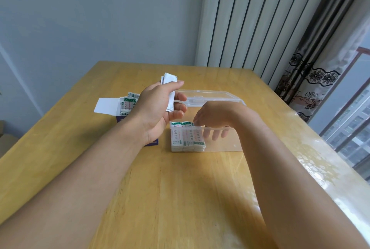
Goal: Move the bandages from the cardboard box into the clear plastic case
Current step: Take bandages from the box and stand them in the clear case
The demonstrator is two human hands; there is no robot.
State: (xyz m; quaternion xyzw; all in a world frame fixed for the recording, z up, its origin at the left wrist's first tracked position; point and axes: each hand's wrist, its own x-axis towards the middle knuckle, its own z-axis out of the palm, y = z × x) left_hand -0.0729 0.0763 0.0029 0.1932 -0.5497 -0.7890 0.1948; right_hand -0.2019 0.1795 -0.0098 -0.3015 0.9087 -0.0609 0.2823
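**Q:** Wooden table (180, 188) by the window, right? What else is around?

**Me:** Yep, light wood with a shiny clear cover on it. Grey-blue wall behind, white ribbed panel (250, 18) in the corner, patterned curtain (312, 80) on the right with tower blocks outside.

**Q:** And your hands?

**Me:** My left hand (158, 108) is raised, palm toward me, thumb and fingers pinching a small bunch of white bandages (170, 88) upright above the table. My right hand (212, 117) is bent down at the wrist, fingers dipped into the clear plastic case (220, 142). Can't tell if they're gripping anything.

**Q:** Where's the rest?

**Me:** Three stacks sit at the case's left end, its lid (212, 97) lying open behind. More poke out of the cardboard box (124, 108), partly hidden by my left hand.
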